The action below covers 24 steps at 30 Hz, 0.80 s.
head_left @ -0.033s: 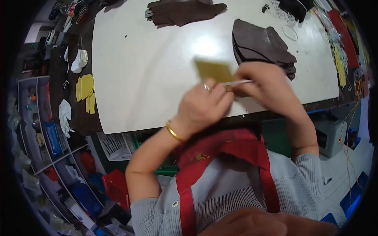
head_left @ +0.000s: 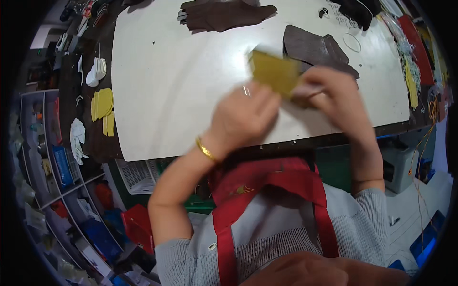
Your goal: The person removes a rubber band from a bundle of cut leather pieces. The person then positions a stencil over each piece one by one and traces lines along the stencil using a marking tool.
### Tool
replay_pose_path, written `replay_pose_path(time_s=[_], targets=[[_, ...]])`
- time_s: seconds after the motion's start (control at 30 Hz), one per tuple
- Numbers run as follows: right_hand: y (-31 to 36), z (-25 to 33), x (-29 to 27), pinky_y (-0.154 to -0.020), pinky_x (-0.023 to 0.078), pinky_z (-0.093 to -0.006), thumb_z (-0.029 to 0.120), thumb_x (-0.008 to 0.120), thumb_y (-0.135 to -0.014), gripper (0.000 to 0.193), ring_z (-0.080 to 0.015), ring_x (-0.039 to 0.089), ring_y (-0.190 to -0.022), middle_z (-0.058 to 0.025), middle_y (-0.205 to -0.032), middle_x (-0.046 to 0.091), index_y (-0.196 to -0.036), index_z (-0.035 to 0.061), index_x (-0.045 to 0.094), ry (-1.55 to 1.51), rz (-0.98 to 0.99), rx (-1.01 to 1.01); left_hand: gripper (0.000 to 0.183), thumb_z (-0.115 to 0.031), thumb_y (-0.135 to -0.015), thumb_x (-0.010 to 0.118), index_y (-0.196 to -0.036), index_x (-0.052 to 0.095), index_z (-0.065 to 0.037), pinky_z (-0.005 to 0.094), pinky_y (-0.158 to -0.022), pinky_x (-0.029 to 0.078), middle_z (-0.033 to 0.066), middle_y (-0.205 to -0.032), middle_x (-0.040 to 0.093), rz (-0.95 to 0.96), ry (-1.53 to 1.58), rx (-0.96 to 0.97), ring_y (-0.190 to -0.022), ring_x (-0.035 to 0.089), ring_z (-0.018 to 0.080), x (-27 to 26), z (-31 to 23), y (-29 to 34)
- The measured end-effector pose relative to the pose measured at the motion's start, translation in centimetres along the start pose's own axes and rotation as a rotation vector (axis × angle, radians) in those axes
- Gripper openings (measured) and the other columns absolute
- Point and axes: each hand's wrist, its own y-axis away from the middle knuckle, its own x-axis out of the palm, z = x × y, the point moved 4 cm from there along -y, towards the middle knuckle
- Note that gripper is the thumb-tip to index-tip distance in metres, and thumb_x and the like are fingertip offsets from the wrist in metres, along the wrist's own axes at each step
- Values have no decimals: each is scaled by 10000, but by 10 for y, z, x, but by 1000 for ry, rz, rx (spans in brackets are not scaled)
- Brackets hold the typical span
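Observation:
A flat olive-yellow piece [head_left: 274, 71], smeared by motion, is held up above the white board between my two hands. My left hand [head_left: 245, 113], with a ring and a gold bangle [head_left: 206, 148], is closed, its fingertips pressed at the piece's lower edge. On the other side my right hand [head_left: 331, 90] is closed at the piece's right corner. A pale streak shows among the right fingers, too blurred to name. Just behind the right hand lies a stack of dark brown cut pieces [head_left: 317, 47], flat on the board.
The white board [head_left: 162, 105] covers most of the dark table. More brown pieces [head_left: 224, 16] lie at its far edge. Yellow cut pieces [head_left: 102, 104] and a white glove [head_left: 78, 138] rest on the left. An elastic ring [head_left: 352, 42] and bagged cords [head_left: 410, 57] are at right.
The yellow piece has moved a little up and right, and more of its face shows. My right hand has risen slightly; the thin pale stick seen between the hands no longer shows clearly.

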Motion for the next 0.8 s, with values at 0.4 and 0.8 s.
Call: replay_pose_path(time_s=[0.4, 0.8], targets=[[33, -20, -44, -712, 507, -227, 153, 641, -1025, 244, -60, 622, -788, -15, -885, 689, -1157, -47, 684, -225, -338, 208, 168, -14, -804, 675, -971, 659, -29, 394, -710, 527, 111, -980, 642, 214, -74, -236, -835, 624, 286, -19, 10, 35], [-13, 5, 63, -658, 543, -370, 242, 717, -910, 224, -315, 705, -708, -165, -807, 718, -1031, 57, 754, -88, 194, -25, 266, 22, -782, 758, -1042, 712, -17, 377, -797, 587, 111, -1022, 695, -7, 25, -420, -958, 683, 310, -27, -20, 80]])
